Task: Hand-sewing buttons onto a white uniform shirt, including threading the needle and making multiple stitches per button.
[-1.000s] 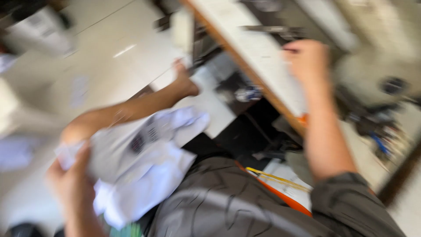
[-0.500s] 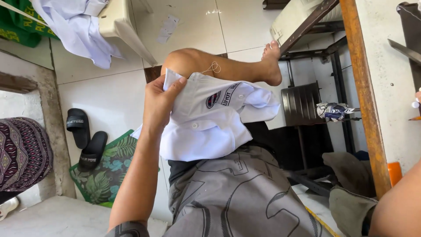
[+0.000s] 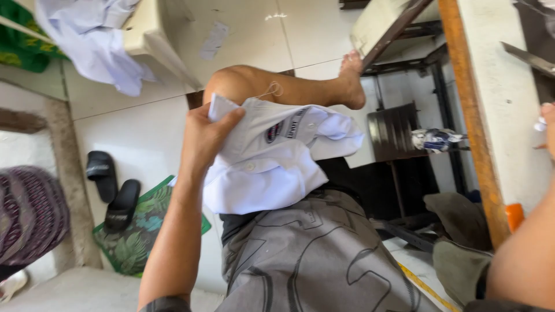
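Head view | left hand (image 3: 205, 138) grips white shirt (image 3: 272, 156) | lying across lap

The right hand (image 3: 547, 130) is cut off by the right edge, so only a sliver shows and whether it grips anything cannot be told. The left hand's (image 3: 203, 138) fingers (image 3: 228, 122) are mostly hidden behind the white shirt (image 3: 272, 162). The badge print on the shirt is too small to make out. A small blue-and-white object (image 3: 436, 140) below the surface (image 3: 497, 104) is too blurred to identify.
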